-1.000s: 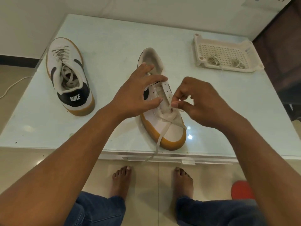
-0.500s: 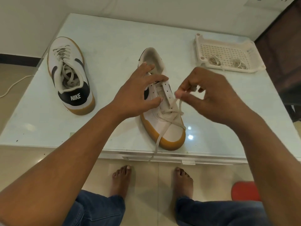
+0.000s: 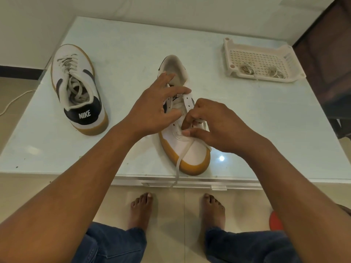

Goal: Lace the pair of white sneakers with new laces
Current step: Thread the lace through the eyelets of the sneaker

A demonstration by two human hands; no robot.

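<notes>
At the far left of the pale glass worktop, a laced white gum-soled sneaker is set aside. The second white sneaker is steadied near the edge by the left hand, fingers spread. Its flat white lace is pinched by the right hand at the lower eyelets, seemingly for threading.

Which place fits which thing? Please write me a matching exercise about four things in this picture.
Things
1. laced sneaker
2. half-laced sneaker
3. white tray
4. new lace

Places
A. one end hangs over the table's front edge
B. back right, holding coiled laces
C. far left of the table
D. middle, toe nearest the front edge

Pairs: 1-C; 2-D; 3-B; 4-A
</notes>
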